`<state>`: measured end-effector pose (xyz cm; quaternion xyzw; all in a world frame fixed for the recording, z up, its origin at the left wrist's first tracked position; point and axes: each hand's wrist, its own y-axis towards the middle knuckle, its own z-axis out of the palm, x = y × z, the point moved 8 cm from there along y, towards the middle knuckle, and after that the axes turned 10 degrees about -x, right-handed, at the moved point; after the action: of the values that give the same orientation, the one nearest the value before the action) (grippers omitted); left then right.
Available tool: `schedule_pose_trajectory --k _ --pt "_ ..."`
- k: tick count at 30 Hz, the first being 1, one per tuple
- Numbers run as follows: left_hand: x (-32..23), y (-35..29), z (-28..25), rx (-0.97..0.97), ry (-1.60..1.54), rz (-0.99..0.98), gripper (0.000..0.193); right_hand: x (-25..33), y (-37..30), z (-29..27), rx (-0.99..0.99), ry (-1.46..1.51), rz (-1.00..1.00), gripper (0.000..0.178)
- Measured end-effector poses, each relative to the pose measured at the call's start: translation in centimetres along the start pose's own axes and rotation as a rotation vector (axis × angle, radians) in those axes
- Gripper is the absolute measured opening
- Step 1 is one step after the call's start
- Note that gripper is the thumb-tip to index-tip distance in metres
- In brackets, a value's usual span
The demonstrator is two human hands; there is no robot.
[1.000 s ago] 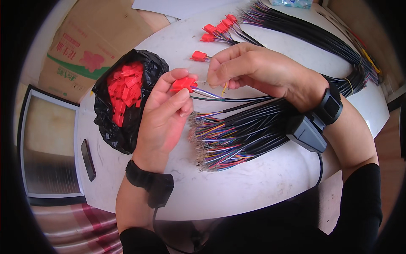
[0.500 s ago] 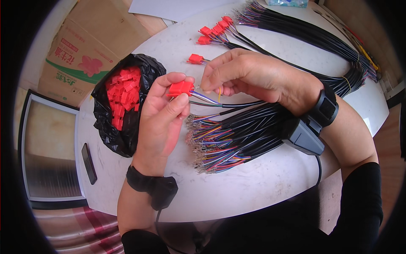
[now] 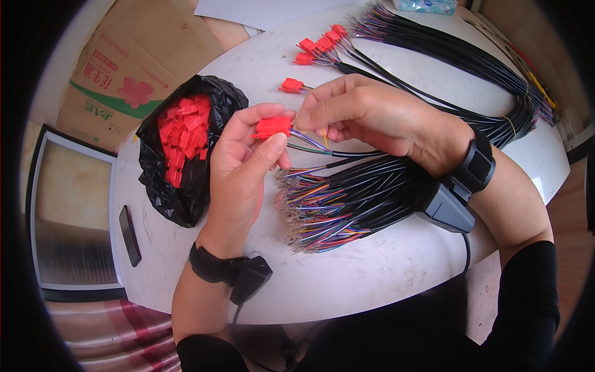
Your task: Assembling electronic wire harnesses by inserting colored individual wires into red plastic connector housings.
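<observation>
One boxy red connector (image 3: 273, 127) — left fingers (image 3: 268, 153) gripping it; right fingers (image 3: 319, 115) pinching yellow wire (image 3: 325, 139).

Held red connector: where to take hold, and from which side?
I'd pinch the red connector across its blocky body, thumb on the near side and fingers on the far side, coming from the left. The wires leave its right end, where the right grip is close by, so a hold from the left should keep that end accessible.

Connector (image 3: 273, 127): smooth plastic. Left bag (image 3: 192, 201): glossy, crinkled plastic. Cables (image 3: 372, 186): smooth plastic. Desk (image 3: 372, 273): smooth, glossy, marble-like. Far-left box (image 3: 127, 68): matt cardboard. Sleeve (image 3: 530, 279): matt cloth.
</observation>
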<state>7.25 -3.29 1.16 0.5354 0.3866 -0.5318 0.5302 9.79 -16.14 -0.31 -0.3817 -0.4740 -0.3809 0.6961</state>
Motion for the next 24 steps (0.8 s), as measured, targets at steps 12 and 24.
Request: schedule_pose_trajectory --k 12,24 --pt "-0.2 0.1 -0.4 -0.047 0.042 0.048 0.029 0.7 -0.2 0.1 -0.016 -0.200 -0.114 0.010" --pt "0.2 0.2 -0.9 -0.076 0.033 0.028 0.030 4.0 -1.5 0.8 -0.162 -0.625 -0.746 0.012"
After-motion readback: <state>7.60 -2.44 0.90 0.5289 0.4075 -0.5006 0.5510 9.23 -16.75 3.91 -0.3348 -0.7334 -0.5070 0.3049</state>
